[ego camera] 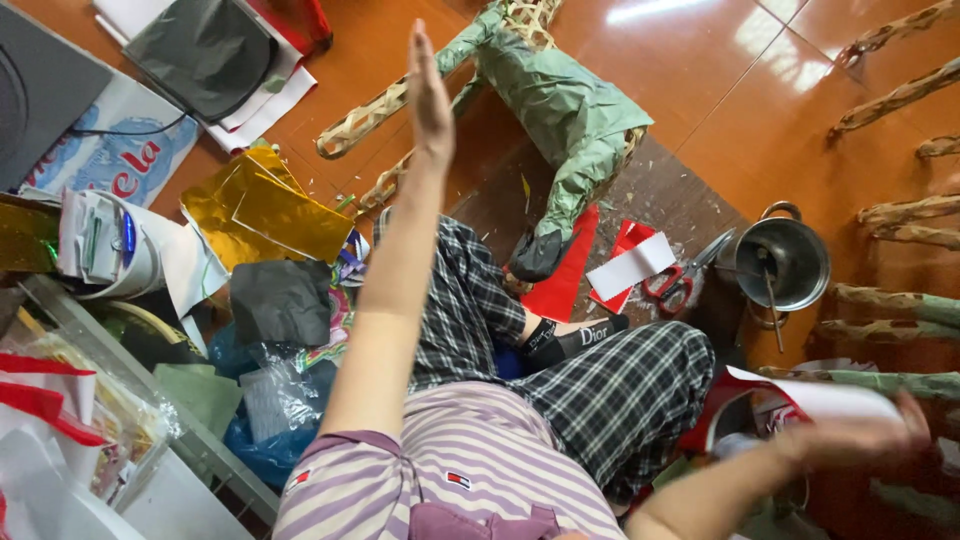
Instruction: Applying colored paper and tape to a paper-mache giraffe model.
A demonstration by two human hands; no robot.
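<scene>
1. Far left: dark grey flat panel [40,85] at the frame edge, a white-and-blue printed plastic bag [120,150] under it with a black cable across. No text copied.
2. Top left: dark grey paper sheet [205,50] on a stack of white sheets [270,100].
3. Left middle: white tub [115,250] stuffed with small packets. Just right of it, crumpled gold foil sheets [265,210], then a dark grey sheet [282,300] below, and clear plastic wrap [285,385] over a blue bag.
4. Bottom left: red-and-white paper packs [45,400] beside a pale glass-edged shelf [130,385].
5. Left hand [430,95]: raised in the air, arm straight out, palm flat, fingers together and fully extended. Holds nothing, touches nothing. Nearest thing is the woven bamboo figure.
6. Centre: woven bamboo figure [545,110] on the floor, mostly covered in green paper, bare bamboo legs sticking out left.
7. Right of centre, on the floor [700,90]: red paper sheets [565,275], a white strip [630,265] on top, red-handled scissors [685,275] touching them.
8. Metal pot [785,262] with a stick inside, just right of the scissors.
9. Right hand [865,435]: blurred, low right, fingers closed on a white-and-red paper sheet [815,398].
10. Right edge: row of paper-wrapped bamboo sticks [900,95].
</scene>
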